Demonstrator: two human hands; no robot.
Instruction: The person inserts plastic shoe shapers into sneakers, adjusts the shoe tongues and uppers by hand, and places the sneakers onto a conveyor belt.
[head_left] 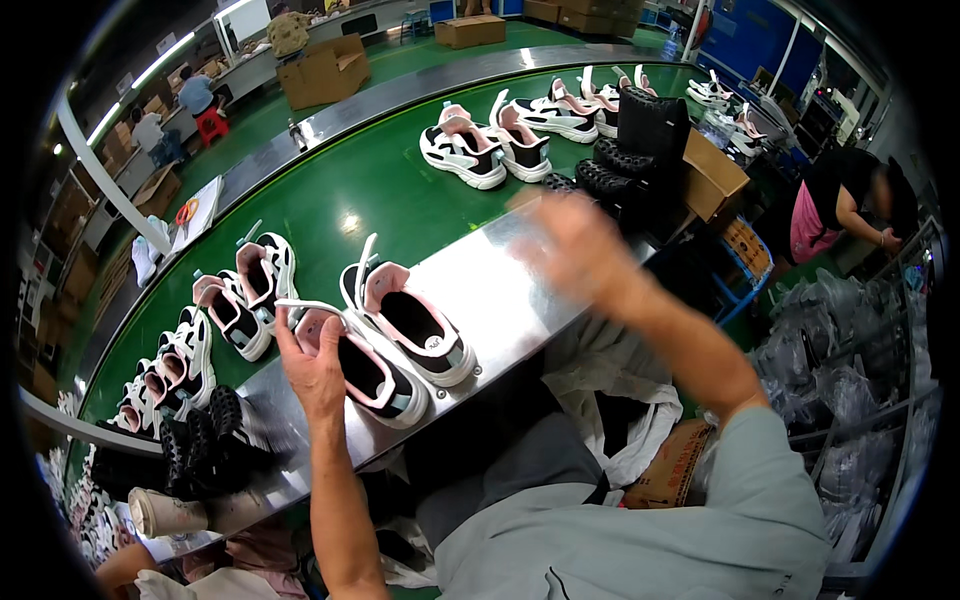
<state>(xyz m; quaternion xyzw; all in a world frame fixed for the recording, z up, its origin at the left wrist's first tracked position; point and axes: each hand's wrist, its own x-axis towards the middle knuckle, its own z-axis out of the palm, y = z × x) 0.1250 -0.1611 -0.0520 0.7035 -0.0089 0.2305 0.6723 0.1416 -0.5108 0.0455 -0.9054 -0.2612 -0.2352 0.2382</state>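
My left hand (312, 370) has its thumb and fingers on the collar and strap of a white, black and pink sneaker (400, 405), gripping it on the metal ledge. Against its right side stands a matching sneaker (455, 368), its strap sticking up and a small round sticker on the insole. My right hand (580, 240) is raised over the ledge toward the black boots, smeared by motion. Its fingers are too blurred to read, and so is anything in them.
A green conveyor belt (335, 200) carries sneaker pairs (465, 150) on both sides. Black boots (650, 125) stand by an open carton (710, 175) on the right. At the lower left are dark-soled footwear (190, 445) and a paper cup (165, 512). A person (865, 195) bends at far right.
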